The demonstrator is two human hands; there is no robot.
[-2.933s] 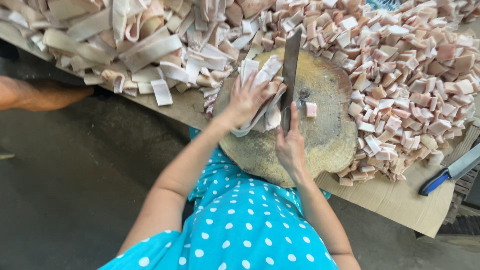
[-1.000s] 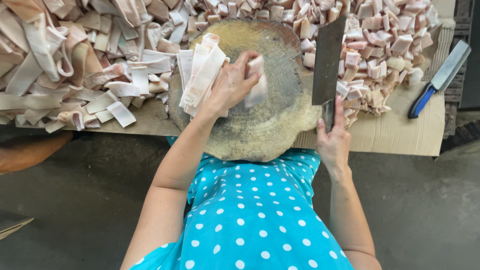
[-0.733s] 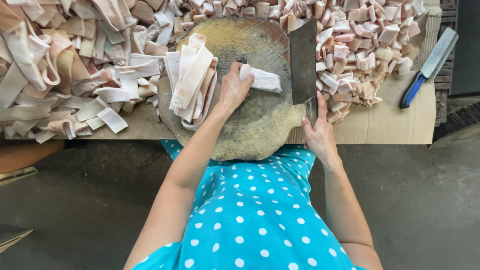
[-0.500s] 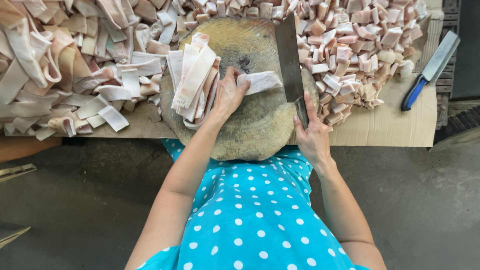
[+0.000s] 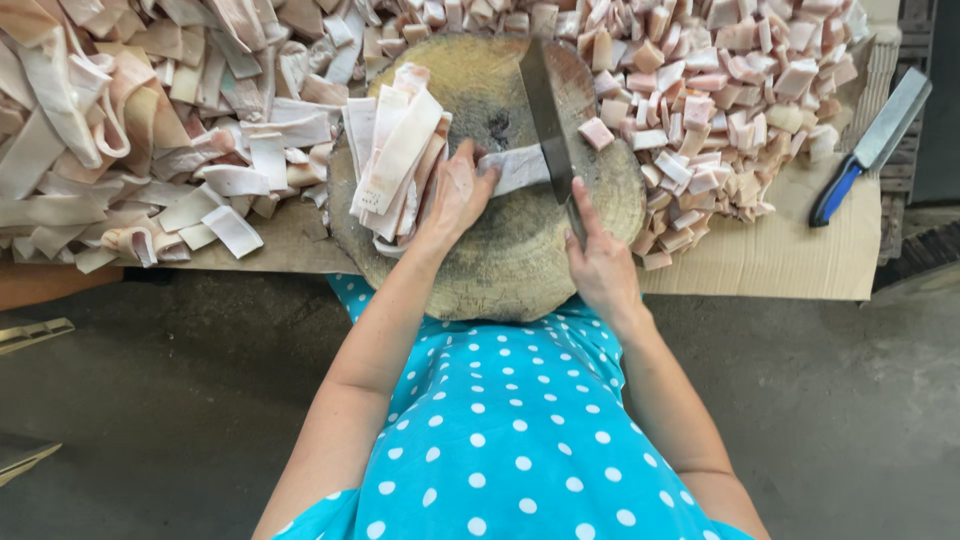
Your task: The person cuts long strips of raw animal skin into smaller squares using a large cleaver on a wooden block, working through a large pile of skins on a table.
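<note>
My left hand (image 5: 458,195) lies palm down on the round chopping block (image 5: 500,270), fingers bent over and pinning one pale meat strip (image 5: 515,168) flat near the block's middle. My right hand (image 5: 600,268), forearm angled up from below, has its fingers wrapped tight round the handle of the cleaver (image 5: 548,118), forefinger laid along it; the blade stands edge-down across the strip's right end. More strips (image 5: 395,155) are stacked just left of my left hand. Cut cubes (image 5: 720,110) are heaped at right on the tabletop (image 5: 760,265).
</note>
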